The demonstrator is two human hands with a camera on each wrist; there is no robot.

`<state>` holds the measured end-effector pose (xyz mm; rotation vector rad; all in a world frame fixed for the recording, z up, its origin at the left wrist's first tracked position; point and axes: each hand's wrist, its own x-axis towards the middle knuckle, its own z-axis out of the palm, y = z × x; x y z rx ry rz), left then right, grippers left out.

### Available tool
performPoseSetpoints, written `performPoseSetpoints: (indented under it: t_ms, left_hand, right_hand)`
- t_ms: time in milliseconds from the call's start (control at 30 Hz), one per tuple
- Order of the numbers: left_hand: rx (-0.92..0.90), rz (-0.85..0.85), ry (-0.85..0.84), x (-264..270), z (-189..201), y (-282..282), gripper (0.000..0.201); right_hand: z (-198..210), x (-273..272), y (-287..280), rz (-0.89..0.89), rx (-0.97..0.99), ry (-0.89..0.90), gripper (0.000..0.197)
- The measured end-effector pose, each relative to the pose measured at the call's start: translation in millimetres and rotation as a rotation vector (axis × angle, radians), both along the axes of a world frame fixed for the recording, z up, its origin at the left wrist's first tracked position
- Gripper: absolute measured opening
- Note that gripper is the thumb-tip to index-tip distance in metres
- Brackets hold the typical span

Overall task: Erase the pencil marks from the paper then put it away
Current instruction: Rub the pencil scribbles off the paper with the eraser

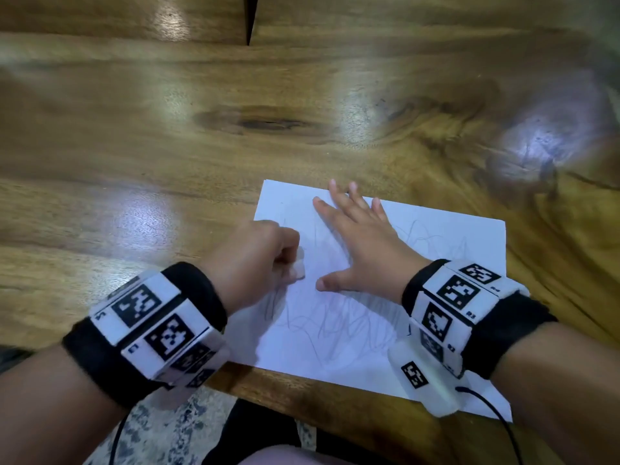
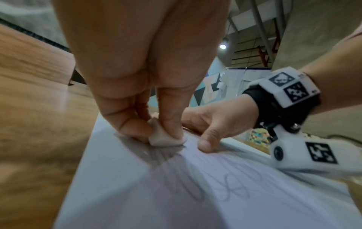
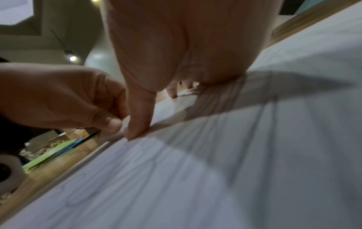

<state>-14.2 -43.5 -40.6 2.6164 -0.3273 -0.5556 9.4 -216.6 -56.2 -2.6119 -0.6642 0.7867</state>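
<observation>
Your left hand (image 1: 250, 255) pinches the eraser (image 2: 163, 137) between curled fingers, pressing it onto the paper (image 1: 352, 337). The paper lies on the surface (image 1: 167, 146), long axis running away rightward. Your right hand (image 1: 364, 245) lies flat, fingers spread.

The desk (image 1: 141, 135) is glossy brown wood with a dark knot. A white paper (image 1: 352, 330) with pencil scribbles lies flat near its front edge. Something green, perhaps card (image 3: 49, 156), lies farther along.
</observation>
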Motion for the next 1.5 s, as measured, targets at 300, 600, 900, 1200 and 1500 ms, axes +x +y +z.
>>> performPoseSetpoints:
  t_ms: [300, 600, 900, 1200, 1500]
  left_hand:
    - [-0.08, 0.174, 0.052, 46, 17, -11, 0.02]
    - [-0.016, 0.037, 0.047, 30, 9, -17, 0.029]
    - [0.002, 0.067, 0.079, 52, 11, -18, 0.025]
    - [-0.009, 0.09, 0.068, 51, 8, -16, 0.025]
    - [0.017, 0.021, 0.0, 41, 7, -25, 0.022]
  right_hand:
    - [3, -1, -24, 0.048, -0.049, -0.008, 0.109]
    - [2, -3, -25, 0.026, -0.04, -0.016, 0.108]
    - [-1, -2, -26, 0.037, -0.043, -0.016, 0.109]
    - [-2, -2, -26, 0.038, -0.042, -0.02, 0.109]
    - [0, -3, -26, 0.032, -0.053, -0.018, 0.109]
